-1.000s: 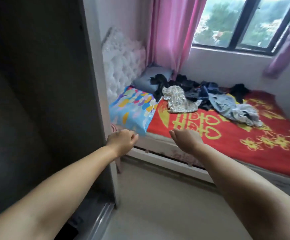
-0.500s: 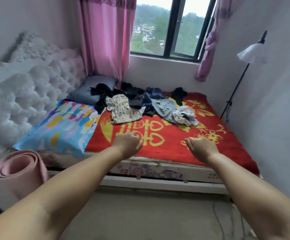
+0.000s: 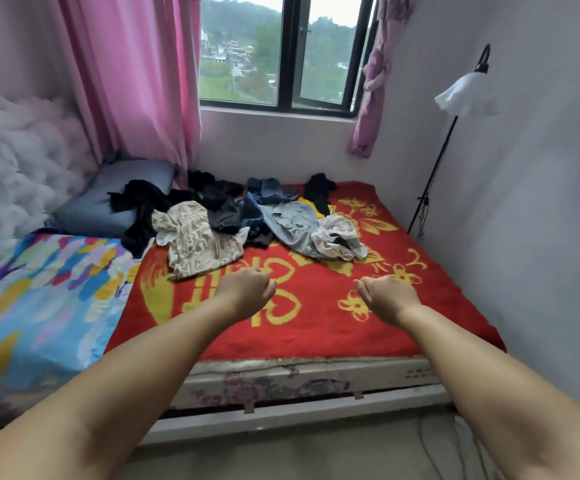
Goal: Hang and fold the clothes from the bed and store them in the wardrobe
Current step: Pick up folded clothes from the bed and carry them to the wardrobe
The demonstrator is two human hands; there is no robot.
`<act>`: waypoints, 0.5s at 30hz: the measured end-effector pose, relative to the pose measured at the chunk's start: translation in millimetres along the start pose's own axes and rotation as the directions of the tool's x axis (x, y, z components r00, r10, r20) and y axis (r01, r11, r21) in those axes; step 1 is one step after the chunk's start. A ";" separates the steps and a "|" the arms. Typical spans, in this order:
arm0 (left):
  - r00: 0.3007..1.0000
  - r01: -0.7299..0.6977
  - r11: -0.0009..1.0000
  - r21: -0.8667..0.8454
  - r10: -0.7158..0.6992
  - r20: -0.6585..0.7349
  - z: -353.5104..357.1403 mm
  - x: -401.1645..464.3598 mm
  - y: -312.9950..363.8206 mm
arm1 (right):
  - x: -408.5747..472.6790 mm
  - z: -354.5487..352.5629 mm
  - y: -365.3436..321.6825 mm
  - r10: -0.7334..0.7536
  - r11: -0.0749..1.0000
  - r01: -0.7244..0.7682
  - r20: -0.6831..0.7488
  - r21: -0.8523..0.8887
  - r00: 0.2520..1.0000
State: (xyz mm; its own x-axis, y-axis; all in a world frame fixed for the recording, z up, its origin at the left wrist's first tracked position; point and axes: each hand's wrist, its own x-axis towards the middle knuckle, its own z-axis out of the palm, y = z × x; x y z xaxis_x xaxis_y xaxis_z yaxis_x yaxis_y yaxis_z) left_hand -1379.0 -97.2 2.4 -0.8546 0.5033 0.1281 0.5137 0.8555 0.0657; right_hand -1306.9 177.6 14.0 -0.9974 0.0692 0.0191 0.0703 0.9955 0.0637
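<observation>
From the head camera, both bare arms reach out over the red-and-yellow patterned blanket (image 3: 316, 327) on the bed. The left hand (image 3: 245, 291) and right hand (image 3: 387, 297) are curled into loose fists, holding nothing. The heap of crumpled dark, grey and beige clothes (image 3: 240, 216) lies beyond them, toward the window (image 3: 281, 53), beside a blue-grey pillow (image 3: 108, 199).
</observation>
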 end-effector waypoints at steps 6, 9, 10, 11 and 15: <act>0.998 -0.050 0.999 -0.010 0.050 0.024 -0.7 123.0 -50.3 | 110.4 -10.9 7.6 0.033 0.999 -0.033 -0.057 -0.008 0.998; 0.999 -0.041 0.999 -0.036 0.042 0.011 -0.9 175.5 -65.1 | 152.2 -12.2 11.7 0.033 0.999 -0.033 -0.056 -0.008 0.998; 0.999 -0.043 0.998 -0.040 0.044 0.015 1.7 189.3 -66.4 | 162.8 -9.6 13.6 0.033 0.999 -0.033 -0.042 -0.011 0.999; 0.998 -0.049 0.998 -0.047 0.050 0.024 6.3 201.3 -65.8 | 172.5 -5.3 16.9 0.038 0.999 -0.038 -0.023 -0.013 0.999; 0.995 -0.084 0.995 -0.051 0.087 0.054 30.2 241.5 -60.1 | 215.8 14.2 36.1 0.055 0.998 -0.054 0.036 -0.016 0.998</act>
State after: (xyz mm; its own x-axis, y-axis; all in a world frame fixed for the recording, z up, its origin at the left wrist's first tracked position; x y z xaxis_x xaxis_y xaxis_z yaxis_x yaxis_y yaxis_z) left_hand -1618.6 -23.4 -0.5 -0.8096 0.5815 0.0793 0.5869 0.8028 0.1054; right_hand -1519.8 229.4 6.3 -0.9919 0.1260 -0.0131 0.1246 0.9891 0.0786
